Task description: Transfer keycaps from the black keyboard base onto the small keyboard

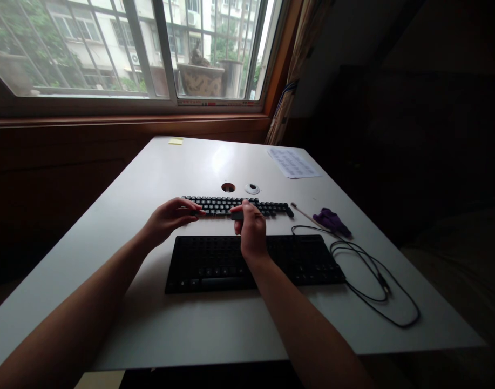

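A black keyboard (223,265) lies on the white table, with many of its keycaps off. Behind it, loose black keycaps (215,204) stand in rows. My left hand (170,219) is over the left part of these rows, thumb and fingers pinched on a small dark piece that looks like a keycap. To its right, my right hand (253,229) is above the keyboard's back edge. Its fingers are closed round a short dark tool (237,215), whose kind I cannot make out. Thin pale lines show between the hands, too fine to identify.
A thin stick-like brush (307,216) and a crumpled purple cloth (332,221) lie at the right. The black cable (377,259) loops beside the keyboard. Farther back are a cable hole (228,187), its white cover (252,189), printed paper (293,163) and a yellow note (175,141).
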Available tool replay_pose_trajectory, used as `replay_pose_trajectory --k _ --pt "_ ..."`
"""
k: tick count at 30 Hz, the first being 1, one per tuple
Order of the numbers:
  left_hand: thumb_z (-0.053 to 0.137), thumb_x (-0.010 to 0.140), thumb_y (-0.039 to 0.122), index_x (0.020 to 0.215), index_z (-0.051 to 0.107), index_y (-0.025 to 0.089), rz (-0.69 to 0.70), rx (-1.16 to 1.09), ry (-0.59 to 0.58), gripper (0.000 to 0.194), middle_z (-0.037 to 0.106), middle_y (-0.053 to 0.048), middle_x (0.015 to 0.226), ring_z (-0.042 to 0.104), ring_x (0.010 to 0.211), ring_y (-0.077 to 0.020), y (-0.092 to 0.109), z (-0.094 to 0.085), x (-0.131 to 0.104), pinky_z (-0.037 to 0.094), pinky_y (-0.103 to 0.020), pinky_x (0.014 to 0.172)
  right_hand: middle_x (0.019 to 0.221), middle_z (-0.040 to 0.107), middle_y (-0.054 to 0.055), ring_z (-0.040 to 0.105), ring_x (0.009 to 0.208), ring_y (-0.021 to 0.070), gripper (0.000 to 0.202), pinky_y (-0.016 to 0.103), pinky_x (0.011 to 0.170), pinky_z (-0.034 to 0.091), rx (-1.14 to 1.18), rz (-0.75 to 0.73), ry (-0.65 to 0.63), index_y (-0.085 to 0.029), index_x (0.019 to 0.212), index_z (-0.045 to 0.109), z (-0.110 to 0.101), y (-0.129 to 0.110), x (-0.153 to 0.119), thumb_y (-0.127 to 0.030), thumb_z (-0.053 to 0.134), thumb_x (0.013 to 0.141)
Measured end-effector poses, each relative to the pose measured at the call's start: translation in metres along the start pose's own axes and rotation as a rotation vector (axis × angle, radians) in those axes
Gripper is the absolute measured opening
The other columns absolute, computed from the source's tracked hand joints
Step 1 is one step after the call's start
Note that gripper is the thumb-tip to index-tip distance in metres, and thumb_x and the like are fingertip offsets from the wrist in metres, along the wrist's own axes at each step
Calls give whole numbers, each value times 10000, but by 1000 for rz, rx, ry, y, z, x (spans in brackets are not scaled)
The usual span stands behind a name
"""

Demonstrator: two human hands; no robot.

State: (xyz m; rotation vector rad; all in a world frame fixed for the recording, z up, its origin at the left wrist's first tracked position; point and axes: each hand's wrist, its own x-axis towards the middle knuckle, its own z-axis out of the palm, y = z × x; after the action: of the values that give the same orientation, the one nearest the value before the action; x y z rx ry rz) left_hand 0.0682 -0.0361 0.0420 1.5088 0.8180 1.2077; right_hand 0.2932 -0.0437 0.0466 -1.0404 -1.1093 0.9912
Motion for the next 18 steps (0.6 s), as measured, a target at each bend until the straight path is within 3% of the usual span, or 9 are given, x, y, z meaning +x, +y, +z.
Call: replay_pose_trajectory --k 3,8,11,18 --pt "759 788 169 970 624 155 7 16 -18 227 690 -96 1049 669 1052 -258 1 0 0 566 -302 800 513 449 -42 414 463 105 452 245 474 338 -128 -101 37 -190 698 611 -2 1 2 -480 383 959" --pt "733 817 188 1010 645 155 11 47 -24 215 700 -111 1072 666 1063 -258 2 -2 0 563 -307 821 682 470 -9 472 668 132 424 287 685 408 -391 -416 51 -209 615 447 -5 -2 4 -370 375 1000" --pt "703 847 221 1057 670 151 3 97 -51 224 698 -133 1113 662 1065 -253 4 -5 0 558 -323 851 774 453 11 479 731 143 381 297 729 436 -462 -515 -30 -213 646 443 -5 -2 5 -339 396 1002" --pt "771 784 233 1039 666 139 -13 108 -27 292 721 -125 1042 695 925 -219 -2 -14 -2 584 -336 811 862 558 27 553 796 140 166 283 776 481 -476 -600 -315 -200 921 641 1 4 2 -282 506 973"
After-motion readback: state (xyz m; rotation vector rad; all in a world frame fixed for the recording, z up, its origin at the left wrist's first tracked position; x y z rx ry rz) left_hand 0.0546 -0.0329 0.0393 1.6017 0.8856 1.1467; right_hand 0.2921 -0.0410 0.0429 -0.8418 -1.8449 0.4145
